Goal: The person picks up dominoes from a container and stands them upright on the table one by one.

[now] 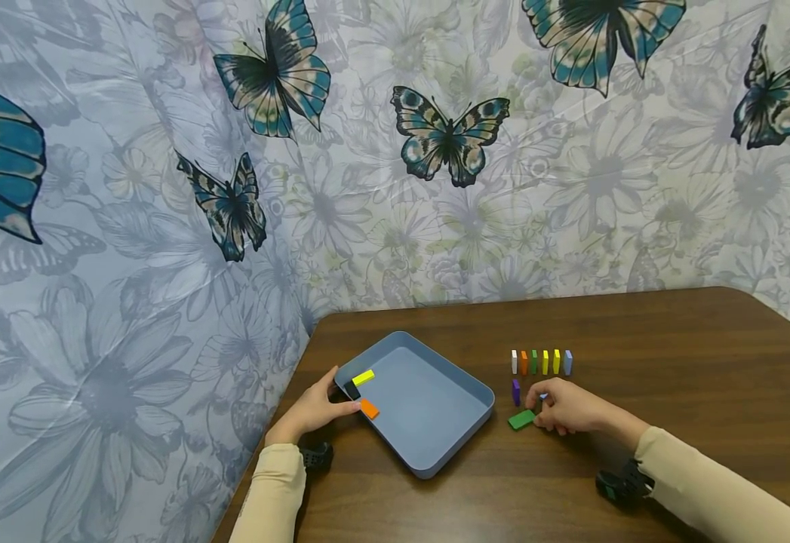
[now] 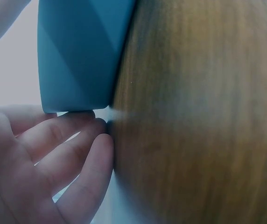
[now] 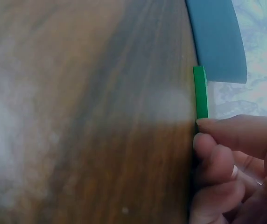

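My left hand (image 1: 315,411) holds the left corner of a blue-grey tray (image 1: 465,381). Its thumb lies at the rim and the fingertips touch the outer wall, which the left wrist view shows up close. Inside that corner lie a yellow block (image 1: 364,377), a black block (image 1: 351,390) and an orange block (image 1: 370,409). Right of the tray, my right hand (image 1: 564,407) pinches the near end of a green block (image 1: 521,420) lying flat on the table. In the right wrist view, a fingertip meets the green block's end (image 3: 201,95); the other fingers are curled.
Behind my right hand stands a row of upright blocks: white (image 1: 514,362), orange (image 1: 524,363), green (image 1: 534,362), two yellow (image 1: 545,362) and blue (image 1: 567,363). A purple block (image 1: 516,392) stands before them. Another blue block (image 1: 543,396) is partly hidden by the hand.
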`<state>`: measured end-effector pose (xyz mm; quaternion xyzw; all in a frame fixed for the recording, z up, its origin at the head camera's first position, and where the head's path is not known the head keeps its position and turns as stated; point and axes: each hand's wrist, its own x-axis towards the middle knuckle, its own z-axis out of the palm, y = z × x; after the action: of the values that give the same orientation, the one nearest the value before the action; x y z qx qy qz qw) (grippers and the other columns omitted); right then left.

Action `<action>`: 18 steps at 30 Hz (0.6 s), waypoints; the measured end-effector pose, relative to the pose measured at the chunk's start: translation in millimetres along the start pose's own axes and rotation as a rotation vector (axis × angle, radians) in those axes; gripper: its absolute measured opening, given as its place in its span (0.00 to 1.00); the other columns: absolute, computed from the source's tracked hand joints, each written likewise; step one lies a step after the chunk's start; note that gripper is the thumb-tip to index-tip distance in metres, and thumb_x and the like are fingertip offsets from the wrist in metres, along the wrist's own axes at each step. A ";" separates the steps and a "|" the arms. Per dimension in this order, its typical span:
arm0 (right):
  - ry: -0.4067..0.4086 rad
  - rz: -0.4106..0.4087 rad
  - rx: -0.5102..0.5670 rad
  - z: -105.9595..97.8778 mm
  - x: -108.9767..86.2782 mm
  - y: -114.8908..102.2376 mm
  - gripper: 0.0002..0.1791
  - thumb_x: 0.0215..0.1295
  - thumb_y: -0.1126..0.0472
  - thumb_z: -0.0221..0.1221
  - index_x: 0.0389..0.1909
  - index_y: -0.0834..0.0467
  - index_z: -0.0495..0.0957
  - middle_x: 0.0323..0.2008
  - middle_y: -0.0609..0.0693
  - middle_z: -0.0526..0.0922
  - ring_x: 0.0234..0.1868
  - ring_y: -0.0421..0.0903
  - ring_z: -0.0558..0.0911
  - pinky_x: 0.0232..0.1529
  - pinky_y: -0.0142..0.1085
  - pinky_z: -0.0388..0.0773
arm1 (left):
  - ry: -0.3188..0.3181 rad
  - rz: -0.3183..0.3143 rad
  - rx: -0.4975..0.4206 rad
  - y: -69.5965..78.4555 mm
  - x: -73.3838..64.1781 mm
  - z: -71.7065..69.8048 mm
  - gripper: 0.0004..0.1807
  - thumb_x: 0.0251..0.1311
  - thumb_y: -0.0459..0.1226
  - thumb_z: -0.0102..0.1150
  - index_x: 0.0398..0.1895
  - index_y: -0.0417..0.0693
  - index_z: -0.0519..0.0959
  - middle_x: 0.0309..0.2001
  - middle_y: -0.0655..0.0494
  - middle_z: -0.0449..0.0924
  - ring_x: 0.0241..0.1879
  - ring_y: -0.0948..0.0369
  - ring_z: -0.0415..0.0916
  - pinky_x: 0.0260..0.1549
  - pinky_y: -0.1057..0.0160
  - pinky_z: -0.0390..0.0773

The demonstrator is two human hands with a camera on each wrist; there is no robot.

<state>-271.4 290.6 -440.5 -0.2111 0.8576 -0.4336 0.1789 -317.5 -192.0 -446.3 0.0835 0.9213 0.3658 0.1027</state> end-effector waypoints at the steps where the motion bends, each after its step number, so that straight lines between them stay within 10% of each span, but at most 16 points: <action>1: -0.004 0.001 0.001 0.0 0.4 -0.1 0.08 0.62 0.69 0.63 0.40 0.64 0.77 0.15 0.45 0.74 0.14 0.37 0.71 0.15 0.27 0.67 | 0.000 0.000 0.000 -0.3 0.2 0.0 0.60 0.57 0.56 0.70 0.81 0.40 0.44 0.76 0.33 0.55 0.72 0.40 0.62 0.64 0.40 0.71; 18: 0.025 -0.021 -0.049 -14.2 -17.7 -4.6 0.09 0.68 0.62 0.62 0.41 0.64 0.77 0.26 0.52 0.80 0.24 0.40 0.76 0.21 0.33 0.76 | -0.011 0.000 -0.008 -2.0 2.7 -2.2 0.61 0.57 0.57 0.70 0.81 0.41 0.44 0.76 0.33 0.54 0.73 0.39 0.61 0.65 0.40 0.70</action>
<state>-262.4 306.8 -426.7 -0.2189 0.8679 -0.4169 0.1581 -320.8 -194.3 -446.5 0.0850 0.9191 0.3691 0.1083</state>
